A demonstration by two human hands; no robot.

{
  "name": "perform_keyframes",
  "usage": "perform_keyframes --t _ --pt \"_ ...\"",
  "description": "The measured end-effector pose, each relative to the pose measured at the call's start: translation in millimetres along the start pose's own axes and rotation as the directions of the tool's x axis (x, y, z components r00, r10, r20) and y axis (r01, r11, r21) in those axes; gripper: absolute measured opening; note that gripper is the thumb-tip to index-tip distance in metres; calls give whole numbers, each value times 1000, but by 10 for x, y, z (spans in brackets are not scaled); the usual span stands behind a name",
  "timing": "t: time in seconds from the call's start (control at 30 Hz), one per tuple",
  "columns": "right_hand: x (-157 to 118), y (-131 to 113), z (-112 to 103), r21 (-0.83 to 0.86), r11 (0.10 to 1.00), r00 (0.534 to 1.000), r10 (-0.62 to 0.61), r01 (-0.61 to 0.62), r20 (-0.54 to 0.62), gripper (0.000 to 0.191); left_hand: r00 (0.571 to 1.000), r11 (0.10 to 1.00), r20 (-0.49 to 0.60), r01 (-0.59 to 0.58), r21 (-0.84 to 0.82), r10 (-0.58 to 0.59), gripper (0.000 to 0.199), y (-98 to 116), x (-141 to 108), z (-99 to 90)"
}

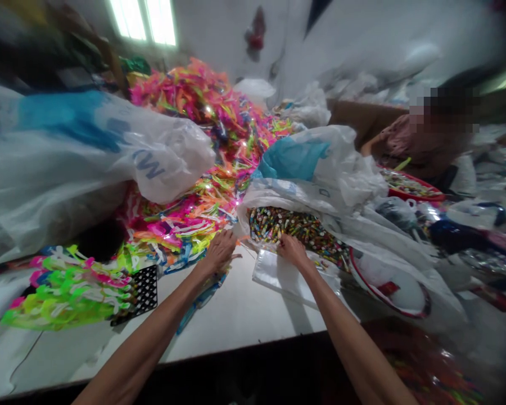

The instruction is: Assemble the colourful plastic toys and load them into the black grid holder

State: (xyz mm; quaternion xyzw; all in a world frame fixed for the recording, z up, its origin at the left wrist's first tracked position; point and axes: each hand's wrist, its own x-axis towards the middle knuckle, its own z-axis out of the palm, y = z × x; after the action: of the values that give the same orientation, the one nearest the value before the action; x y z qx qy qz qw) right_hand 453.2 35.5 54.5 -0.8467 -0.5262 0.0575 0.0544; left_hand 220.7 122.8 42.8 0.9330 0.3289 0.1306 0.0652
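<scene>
The white desk (236, 315) runs from a dark near edge up to heaps that close it in on three sides; the bare strip between the two forearms is the only open room. To the left a big white sack (67, 169) bulges over the surface, with a black perforated tray (141, 292) and a heap of neon plastic strips (67, 287) below it. Straight ahead, a bright pile of pink, orange and yellow strips (202, 140) climbs toward the window.

The left hand (220, 252) rests at the foot of that pile, fingers curled over a few strips; whether the grip pinches one I cannot tell. The right hand (292, 249) reaches into the mouth of an open white bag (320, 185) of small multicoloured pieces (295, 228), fingertips pressed together among them. A flat clear pouch (278, 275) lies just under that hand, its long axis running from upper left to lower right. Another person (421, 140) sits at the far right beside a red-rimmed bowl (409, 185).
</scene>
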Motion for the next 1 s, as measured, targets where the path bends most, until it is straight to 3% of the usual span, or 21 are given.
perform_keyframes --t 0.07,0.13,0.2,0.23,0.27,0.33,0.4,0.43,0.53,0.63,0.77,1.0 --pt "-13 21 -48 23 1000 1000 0 1 -16 16 996 997 -56 73 -31 -75 18 -33 -34 -168" --pt "-41 -38 -111 147 989 997 11 -1 -72 14 983 987 -106 144 -66 -150 24 -43 -58 -320" --pt "-106 -173 -188 361 932 992 17 28 -122 15 960 951 -164 181 -250 -226 29 -6 -97 -441" --pt "-157 -263 -229 514 856 992 5 59 -122 18 948 894 -173 178 -411 -268 29 35 -127 -490" --pt "-221 -361 -267 673 734 995 -29 89 -100 21 938 789 -155 162 -593 -309 28 89 -166 -530" --pt "-377 -562 -325 895 435 987 -156 98 -32 26 932 467 -45 139 -873 -361 23 226 -266 -587" --pt "-546 -732 -341 984 174 968 -253 39 7 30 932 191 132 205 -960 -336 21 368 -385 -606" --pt "-626 -796 -331 991 129 962 -272 17 19 32 925 91 217 256 -962 -312 22 428 -448 -598" --pt "-823 -896 -246 985 174 958 -283 -6 56 32 894 -60 368 365 -929 -255 32 532 -630 -513" --pt "-958 -899 -162 963 268 951 -290 -30 110 30 901 -23 341 348 -937 -268 43 527 -794 -388" --pt "-1053 -856 -179 975 200 947 -283 -98 153 29 933 67 300 318 -946 -199 39 473 -968 -326" --pt "-1068 -812 -317 970 219 862 -465 -107 200 21 933 -43 360 358 -933 -27 30 477 -1076 -507"
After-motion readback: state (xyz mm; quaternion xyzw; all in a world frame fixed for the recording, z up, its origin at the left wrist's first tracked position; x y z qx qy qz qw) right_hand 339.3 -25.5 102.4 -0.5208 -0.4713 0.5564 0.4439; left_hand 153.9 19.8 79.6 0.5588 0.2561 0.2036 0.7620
